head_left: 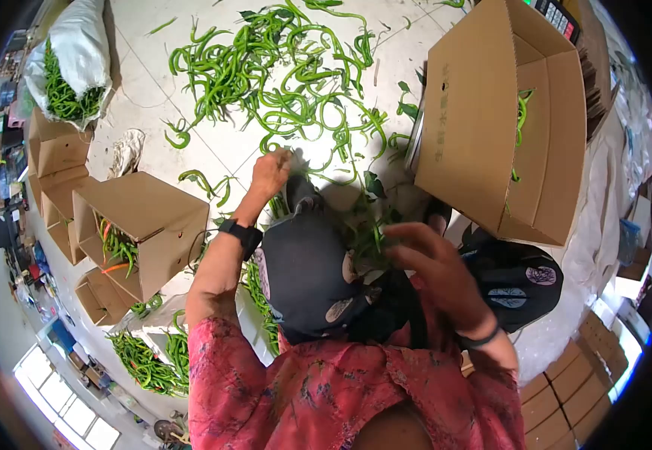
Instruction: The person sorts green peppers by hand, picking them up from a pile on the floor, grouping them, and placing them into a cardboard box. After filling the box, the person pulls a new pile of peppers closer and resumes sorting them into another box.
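Long green chili peppers (232,79) lie in a loose pile on the tiled floor ahead of me. My left hand (270,174), with a black watch on its wrist, is at the pile's near edge. Its fingers are curled together, and what they hold, if anything, is hidden. My right hand (432,262), slightly blurred, is over my lap with its fingers apart. Just left of its fingertips, more green peppers (371,234) show in shadow between my legs. I cannot make out anything held in it.
A tall open cardboard box (465,112) stands at the right, with a few peppers inside. Smaller cardboard boxes (142,214) are at the left, one holding green and red peppers. A white sack (78,37) of peppers lies at the upper left.
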The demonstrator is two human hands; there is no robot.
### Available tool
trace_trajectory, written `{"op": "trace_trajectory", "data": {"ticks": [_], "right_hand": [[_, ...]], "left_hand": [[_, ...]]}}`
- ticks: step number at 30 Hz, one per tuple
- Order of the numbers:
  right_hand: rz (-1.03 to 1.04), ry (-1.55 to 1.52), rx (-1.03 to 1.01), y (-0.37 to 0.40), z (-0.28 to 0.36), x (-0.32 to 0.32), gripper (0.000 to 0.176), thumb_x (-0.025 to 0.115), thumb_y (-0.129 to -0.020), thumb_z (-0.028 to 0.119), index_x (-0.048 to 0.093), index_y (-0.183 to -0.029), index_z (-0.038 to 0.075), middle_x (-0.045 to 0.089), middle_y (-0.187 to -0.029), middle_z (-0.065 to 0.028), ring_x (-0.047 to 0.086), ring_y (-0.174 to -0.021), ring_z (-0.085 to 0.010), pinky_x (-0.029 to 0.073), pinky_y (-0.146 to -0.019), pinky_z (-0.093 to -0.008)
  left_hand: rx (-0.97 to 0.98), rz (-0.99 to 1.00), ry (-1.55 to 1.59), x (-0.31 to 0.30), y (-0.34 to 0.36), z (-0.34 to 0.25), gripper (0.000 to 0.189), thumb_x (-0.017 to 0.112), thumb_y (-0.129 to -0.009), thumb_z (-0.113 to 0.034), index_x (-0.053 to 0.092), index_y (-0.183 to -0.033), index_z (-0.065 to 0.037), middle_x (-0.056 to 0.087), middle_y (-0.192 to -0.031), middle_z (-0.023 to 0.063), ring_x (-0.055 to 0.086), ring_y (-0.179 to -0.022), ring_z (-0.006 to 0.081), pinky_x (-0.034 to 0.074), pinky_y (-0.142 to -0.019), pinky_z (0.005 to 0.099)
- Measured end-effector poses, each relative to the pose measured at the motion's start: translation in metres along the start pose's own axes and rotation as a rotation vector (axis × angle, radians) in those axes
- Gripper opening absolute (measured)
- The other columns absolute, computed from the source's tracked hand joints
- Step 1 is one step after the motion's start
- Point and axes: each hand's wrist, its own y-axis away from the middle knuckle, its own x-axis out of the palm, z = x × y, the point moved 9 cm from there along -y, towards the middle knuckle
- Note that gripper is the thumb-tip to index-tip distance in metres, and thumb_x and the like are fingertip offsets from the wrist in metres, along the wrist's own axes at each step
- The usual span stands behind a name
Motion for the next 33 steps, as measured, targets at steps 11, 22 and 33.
{"op": "trace_trajectory", "data": {"ticks": [11,22,33], "right_hand": [[-0.81,0.77,-0.407,-0.243,-0.093,-0.071,0.046,0.066,-0.082,0.011,0.049,-0.12,-0.006,0.056,-0.11,-0.0245,0.054,-0.106,-0.0429,0.045,-0.091,-0.047],[-0.63,0.946,-0.073,-0.319,-0.146,-0.095,0.044,0.067,-0.082,0.016,0.05,-0.119,-0.003,0.058,-0.107,-0.0253,0.058,-0.1,-0.0415,0.048,-0.086,-0.0485],[0.016,-0.805,0.181,-0.273,-0.148,-0.022,0.016,0.062,-0.091,0.016,0.06,-0.104,0.007,0.062,-0.091,-0.0026,0.057,-0.08,-0.0146,0.046,-0.069,-0.0322]], "left_hand": [[0.263,-0.093,-0.061,0.034,-0.034,-0.056,0.033,0.058,-0.076,0.004,0.062,-0.108,-0.004,0.059,-0.091,0.0206,0.059,-0.086,0.0404,0.05,-0.075,0.0456],[0.373,-0.161,-0.336,0.102,-0.086,-0.066,0.03,0.063,-0.07,0.002,0.061,-0.099,-0.004,0.054,-0.083,0.015,0.059,-0.079,0.037,0.051,-0.066,0.0452],[-0.104,0.198,0.995,0.08,-0.026,-0.097,0.017,0.06,-0.088,-0.003,0.061,-0.106,-0.003,0.063,-0.078,0.0005,0.058,-0.076,0.0093,0.049,-0.074,0.0264]]}}
